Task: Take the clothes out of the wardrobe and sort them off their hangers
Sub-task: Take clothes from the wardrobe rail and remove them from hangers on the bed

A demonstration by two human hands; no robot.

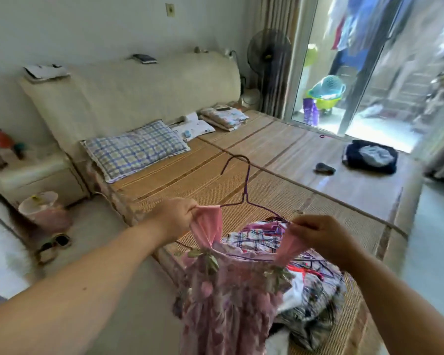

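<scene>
Between my hands hangs the pink floral dress, on its purple wire hanger; my left hand pinches one shoulder strap and my right hand pinches the other, each drawn outward, I judge, to slip the straps off the wire's ends. Just beneath my right grip lies the pile of clothes on the bed mat; the hook rises free beyond both grips.

Single head-worn view, forward and down, close over both forearms, toward bed and balcony door.
</scene>
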